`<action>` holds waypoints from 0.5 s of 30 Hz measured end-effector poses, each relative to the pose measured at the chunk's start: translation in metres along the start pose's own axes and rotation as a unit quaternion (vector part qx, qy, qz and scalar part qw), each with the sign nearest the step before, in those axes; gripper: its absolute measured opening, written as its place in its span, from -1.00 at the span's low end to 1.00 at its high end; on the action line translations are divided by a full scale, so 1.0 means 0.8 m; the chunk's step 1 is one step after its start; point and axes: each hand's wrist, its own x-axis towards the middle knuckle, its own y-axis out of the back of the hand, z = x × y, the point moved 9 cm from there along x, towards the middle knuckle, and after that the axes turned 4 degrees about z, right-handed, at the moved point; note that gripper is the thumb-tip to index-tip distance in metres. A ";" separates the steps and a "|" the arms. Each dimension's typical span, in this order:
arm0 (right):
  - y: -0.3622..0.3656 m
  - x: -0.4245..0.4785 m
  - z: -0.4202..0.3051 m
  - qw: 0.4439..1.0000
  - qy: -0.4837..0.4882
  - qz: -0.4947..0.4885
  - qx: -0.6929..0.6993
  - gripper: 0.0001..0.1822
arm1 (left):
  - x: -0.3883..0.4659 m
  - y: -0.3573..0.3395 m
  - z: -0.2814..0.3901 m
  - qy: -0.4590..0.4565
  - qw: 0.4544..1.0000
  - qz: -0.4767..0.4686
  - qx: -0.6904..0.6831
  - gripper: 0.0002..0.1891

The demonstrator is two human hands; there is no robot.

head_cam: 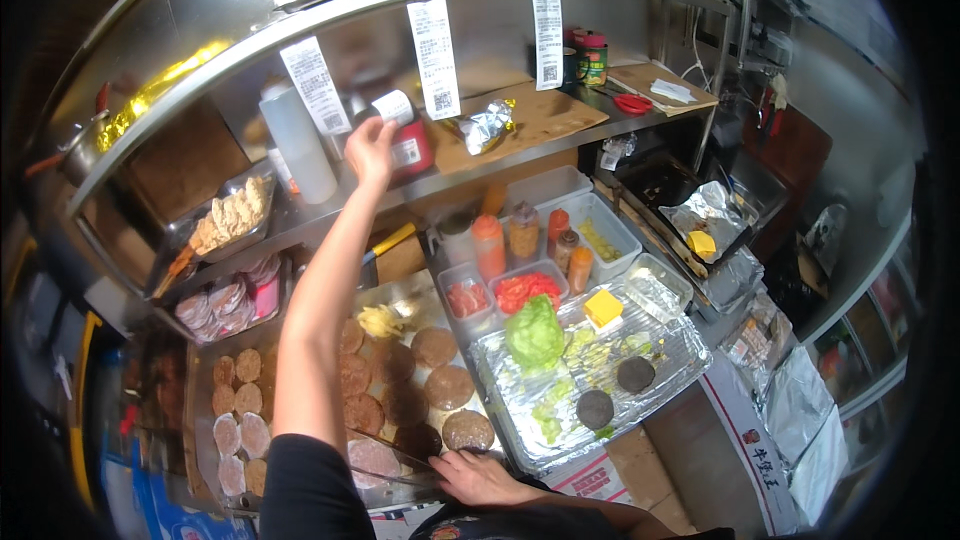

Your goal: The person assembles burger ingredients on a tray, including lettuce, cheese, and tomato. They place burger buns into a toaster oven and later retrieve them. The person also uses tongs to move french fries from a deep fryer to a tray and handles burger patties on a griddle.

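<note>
My left hand (371, 150) is stretched up to the steel shelf, its fingertips pinching a white paper slip (394, 106) at the top of a red and black receipt printer (411, 150). At the front of the griddle (442, 315), my right hand (480, 476) rests low, beside a browned patty (468, 431). A thin dark edge runs along its fingers; whether they grip it is unclear. Several browned patties cover the griddle, with paler ones (373, 461) at the front and left. Shredded yellow food (380, 321) lies towards the back.
To the right, a foil-lined tray (525, 442) bears lettuce (535, 334), cheese slices (603, 307) and two dark buns (595, 409). Behind it stand sauce bottles (489, 247) and a tub of tomato (529, 291). Printed slips (433, 56) hang above a foil-wrapped item (486, 126). A tall bottle (298, 142) stands left.
</note>
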 end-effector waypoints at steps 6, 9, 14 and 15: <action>0.064 0.019 -0.006 0.994 0.008 0.108 -0.001 -0.63 | -0.108 0.034 0.014 0.120 0.942 -0.208 -0.234 -0.55; 0.113 0.036 0.005 0.985 -0.009 0.171 0.015 -0.67 | -0.169 0.057 0.016 0.198 0.894 -0.287 -0.281 -0.52; 0.188 0.072 0.026 0.947 -0.079 0.276 0.142 -0.68 | -0.250 0.113 0.058 0.273 0.825 -0.335 -0.365 -0.55; 0.200 0.078 0.027 0.934 -0.082 0.303 0.171 -0.67 | -0.262 0.120 0.052 0.263 0.829 -0.337 -0.361 -0.55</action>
